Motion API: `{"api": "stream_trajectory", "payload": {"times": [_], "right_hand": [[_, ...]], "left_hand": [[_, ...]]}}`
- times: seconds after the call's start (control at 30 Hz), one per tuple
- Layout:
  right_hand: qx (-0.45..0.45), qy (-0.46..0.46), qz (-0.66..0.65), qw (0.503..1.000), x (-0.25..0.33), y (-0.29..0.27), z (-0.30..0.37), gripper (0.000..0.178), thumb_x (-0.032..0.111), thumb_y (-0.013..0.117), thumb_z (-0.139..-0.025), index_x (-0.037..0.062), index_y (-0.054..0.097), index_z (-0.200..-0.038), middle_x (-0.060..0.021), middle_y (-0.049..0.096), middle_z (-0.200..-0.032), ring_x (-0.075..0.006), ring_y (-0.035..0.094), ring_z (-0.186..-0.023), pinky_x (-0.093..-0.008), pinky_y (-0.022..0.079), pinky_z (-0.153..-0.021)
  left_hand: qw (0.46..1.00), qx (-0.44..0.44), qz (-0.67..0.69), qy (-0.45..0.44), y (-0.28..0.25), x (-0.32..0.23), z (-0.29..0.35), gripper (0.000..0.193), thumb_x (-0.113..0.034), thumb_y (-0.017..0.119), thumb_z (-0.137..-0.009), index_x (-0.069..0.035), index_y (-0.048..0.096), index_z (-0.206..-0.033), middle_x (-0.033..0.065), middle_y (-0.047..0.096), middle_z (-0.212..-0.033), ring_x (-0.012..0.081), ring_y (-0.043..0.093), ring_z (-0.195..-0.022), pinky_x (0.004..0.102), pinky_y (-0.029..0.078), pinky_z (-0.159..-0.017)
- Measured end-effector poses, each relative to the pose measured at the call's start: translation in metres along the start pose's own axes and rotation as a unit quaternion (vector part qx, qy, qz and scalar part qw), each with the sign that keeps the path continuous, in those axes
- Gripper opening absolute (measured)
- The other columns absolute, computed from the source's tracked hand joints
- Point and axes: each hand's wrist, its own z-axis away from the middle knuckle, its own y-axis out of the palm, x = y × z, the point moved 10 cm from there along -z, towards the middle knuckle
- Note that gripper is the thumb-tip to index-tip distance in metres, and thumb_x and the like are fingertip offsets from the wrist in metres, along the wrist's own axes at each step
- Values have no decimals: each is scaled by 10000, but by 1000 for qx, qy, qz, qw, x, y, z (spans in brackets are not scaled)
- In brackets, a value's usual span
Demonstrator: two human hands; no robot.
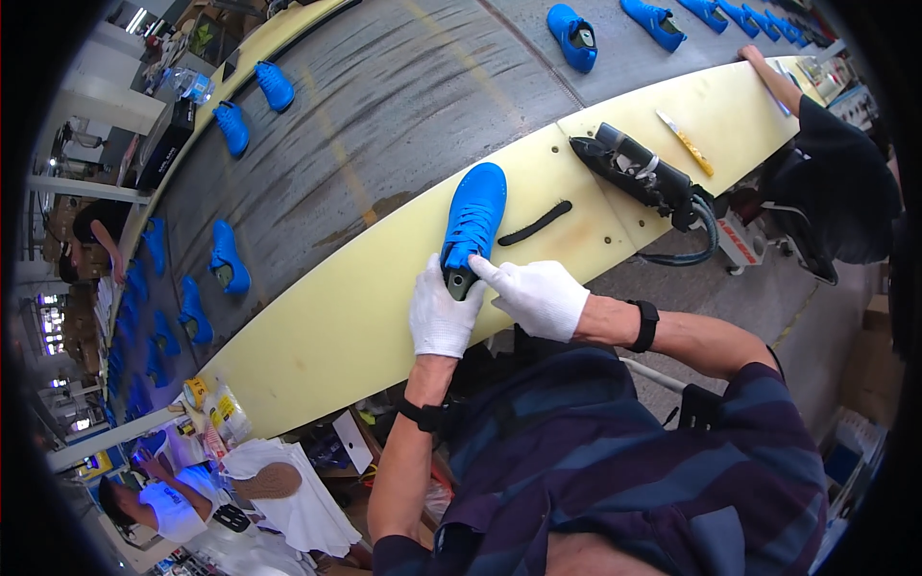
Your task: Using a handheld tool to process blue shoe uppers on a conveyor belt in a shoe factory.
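Note:
A blue lace-up shoe lies on the pale yellow worktop, sole down, its toe pointing away from me. My white-gloved left hand wraps around the heel end. From the right, my right hand, gloved in white too, reaches the collar by the tongue. Its index finger and thumb are at the shoe's opening, the other fingers curled; the exact pinch is partly hidden. A dark green insole shows inside the heel. Just right of the shoe lies a curved black strip.
A black hand-held device with hoses and a yellow-handled knife lie on the worktop to the right. Beyond it runs a grey conveyor belt carrying several blue shoes. Co-workers are at the right and left edges.

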Motion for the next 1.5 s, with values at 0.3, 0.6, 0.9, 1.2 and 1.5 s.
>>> {"api": "stream_trajectory", "payload": {"times": [0.3, 0.6, 0.9, 1.2, 1.5], "right_hand": [[3, 24, -75, 997, -8, 45, 14, 1129, 64, 794, -774, -14, 125, -1679, -218, 724, -863, -431, 726, -730, -497, 585, -659], [-67, -5, -49, 997, -5, -21, 10, 272, 101, 646, -936, 78, 618, -1205, -171, 711, -833, -388, 731, -747, -483, 578, -640], [-37, -40, 102, 993, 18, -26, -66, 144, 140, 718, -838, 43, 657, -925, -170, 715, -738, -354, 734, -625, -487, 562, -522], [-130, -38, 178, 975, 27, -14, -37, 113, 119, 665, -874, 49, 594, -928, -99, 637, -723, -269, 698, -561, -420, 518, -438], [-125, -51, -11, 991, 2, -15, -12, 162, 73, 629, -929, 40, 592, -1084, -160, 663, -799, -375, 708, -646, -461, 581, -559]], "left_hand": [[998, 40, 43, -8, 2, -2, -7, 820, -443, 809, -870, -4, 452, -1463, 278, 636, -1174, 463, 656, -1091, 524, 548, -917], [954, 256, 154, 19, 1, -30, -36, 553, -306, 826, -797, 24, 677, -1215, 264, 754, -1038, 414, 738, -985, 451, 577, -901], [991, 112, 45, 57, 14, -26, -26, 480, -274, 821, -832, 15, 625, -1162, 289, 705, -1107, 482, 689, -1058, 549, 559, -879], [996, 44, -8, 81, 33, -5, -12, 773, -188, 740, -888, 68, 367, -1516, 316, 572, -1341, 495, 602, -1177, 579, 505, -985], [874, 207, 430, -93, 27, 30, -8, 641, -300, 678, -1012, 72, 474, -1494, 189, 688, -1230, 254, 672, -1148, 371, 542, -916]]}}
